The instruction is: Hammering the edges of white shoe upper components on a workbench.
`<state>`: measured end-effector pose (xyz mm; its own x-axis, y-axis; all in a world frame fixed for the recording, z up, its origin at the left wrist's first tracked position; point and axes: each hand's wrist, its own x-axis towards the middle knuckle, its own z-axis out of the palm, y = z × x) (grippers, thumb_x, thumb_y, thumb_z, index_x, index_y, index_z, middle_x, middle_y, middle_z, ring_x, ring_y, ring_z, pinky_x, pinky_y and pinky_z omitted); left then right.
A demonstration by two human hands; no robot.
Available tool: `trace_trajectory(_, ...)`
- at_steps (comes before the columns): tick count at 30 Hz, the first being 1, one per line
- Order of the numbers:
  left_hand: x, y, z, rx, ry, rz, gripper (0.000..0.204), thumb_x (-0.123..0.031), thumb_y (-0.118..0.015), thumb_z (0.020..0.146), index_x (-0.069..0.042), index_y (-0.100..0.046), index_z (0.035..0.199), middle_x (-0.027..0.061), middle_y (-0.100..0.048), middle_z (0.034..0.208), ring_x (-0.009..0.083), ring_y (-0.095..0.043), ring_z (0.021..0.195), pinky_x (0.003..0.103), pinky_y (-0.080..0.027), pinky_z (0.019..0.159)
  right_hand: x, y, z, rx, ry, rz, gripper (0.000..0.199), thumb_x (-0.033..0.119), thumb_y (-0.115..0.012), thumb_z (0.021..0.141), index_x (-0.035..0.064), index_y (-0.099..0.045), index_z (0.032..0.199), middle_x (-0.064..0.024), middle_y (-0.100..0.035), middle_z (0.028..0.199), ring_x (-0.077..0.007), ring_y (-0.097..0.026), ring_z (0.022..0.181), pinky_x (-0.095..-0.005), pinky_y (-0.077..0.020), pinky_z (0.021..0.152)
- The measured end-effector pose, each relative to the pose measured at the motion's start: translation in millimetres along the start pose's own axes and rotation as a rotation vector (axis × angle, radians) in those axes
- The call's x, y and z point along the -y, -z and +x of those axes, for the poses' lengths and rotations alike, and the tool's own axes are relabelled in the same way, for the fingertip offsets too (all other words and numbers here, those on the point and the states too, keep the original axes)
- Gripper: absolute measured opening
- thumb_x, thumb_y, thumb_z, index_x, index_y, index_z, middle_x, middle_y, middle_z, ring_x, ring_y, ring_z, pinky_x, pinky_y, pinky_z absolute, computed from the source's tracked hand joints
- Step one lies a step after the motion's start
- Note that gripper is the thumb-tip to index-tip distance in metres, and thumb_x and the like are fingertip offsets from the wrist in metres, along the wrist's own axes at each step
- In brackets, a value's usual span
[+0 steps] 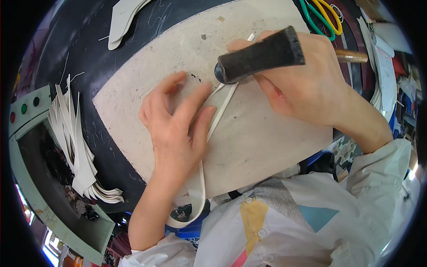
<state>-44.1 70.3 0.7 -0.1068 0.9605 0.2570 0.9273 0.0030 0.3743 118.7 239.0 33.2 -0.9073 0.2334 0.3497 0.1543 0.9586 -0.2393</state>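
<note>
Black-headed hammer, thin white strip, bending

hammer head: black | strip: white | board: beige, dark-flecked

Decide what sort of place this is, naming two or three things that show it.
Probably a workshop, perhaps for leather or similar material: a hammer in the right hand, a bunch of cut off-white pieces at left, and green and yellow looped handles, apparently scissors.
</note>
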Motion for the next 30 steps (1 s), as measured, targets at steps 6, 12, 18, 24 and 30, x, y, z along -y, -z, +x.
trace_trajectory(6, -8, -4, -9, -0.016, -0.177, 0.22, 0.032, 0.0, -0.073, 0.078, -0.004, -0.074, 0.109, 0.0052, -0.063, 0.091, 0.0246, -0.059, 0.08, 0.039, -0.046, 0.078, 13, 15, 12, 0.122, -0.031, 0.056, 0.047, -0.007, -0.07, 0.058, 0.0084, -0.074, 0.102, -0.006, -0.069, 0.084, -0.0259, -0.065, 0.067, -0.0358, -0.0518, 0.059)
trace_trajectory(12, -11, -4, -16, -0.043, -0.032, 0.062, 0.026, -0.005, -0.075, 0.078, -0.005, -0.074, 0.104, 0.0051, -0.062, 0.088, 0.0189, -0.059, 0.078, 0.037, -0.04, 0.083, 8, 3, 4, 0.077, 0.04, -0.031, 0.043, 0.003, -0.068, 0.061, 0.0062, -0.074, 0.104, -0.0074, -0.066, 0.082, -0.0273, -0.063, 0.067, -0.0344, -0.0502, 0.059)
trace_trajectory(18, 0, -2, -23, -0.128, 0.135, -0.048, 0.03, -0.011, -0.079, 0.076, -0.015, -0.076, 0.105, 0.0066, -0.066, 0.103, 0.0254, -0.06, 0.105, 0.04, -0.036, 0.093, 21, 2, 4, 0.088, -0.02, 0.061, 0.043, -0.002, -0.071, 0.063, 0.0092, -0.074, 0.105, -0.0071, -0.066, 0.081, -0.027, -0.064, 0.065, -0.0353, -0.05, 0.057)
trace_trajectory(24, -9, -9, -33, -0.123, -0.055, 0.137, 0.03, -0.003, -0.076, 0.073, -0.006, -0.075, 0.102, 0.0043, -0.064, 0.092, 0.0222, -0.062, 0.085, 0.038, -0.042, 0.083, 32, 5, 10, 0.114, -0.007, -0.01, 0.041, -0.003, -0.069, 0.063, 0.0106, -0.074, 0.102, -0.004, -0.067, 0.082, -0.0265, -0.064, 0.064, -0.0355, -0.0505, 0.056)
trace_trajectory(30, 1, -7, -43, -0.151, -0.101, 0.016, 0.035, 0.002, -0.074, 0.069, 0.0, -0.074, 0.104, 0.0069, -0.06, 0.087, 0.0228, -0.057, 0.077, 0.033, -0.048, 0.065, 31, 1, 11, 0.075, 0.021, -0.013, 0.046, -0.004, -0.07, 0.061, 0.0104, -0.074, 0.105, -0.0044, -0.068, 0.084, -0.0252, -0.064, 0.064, -0.0352, -0.0501, 0.055)
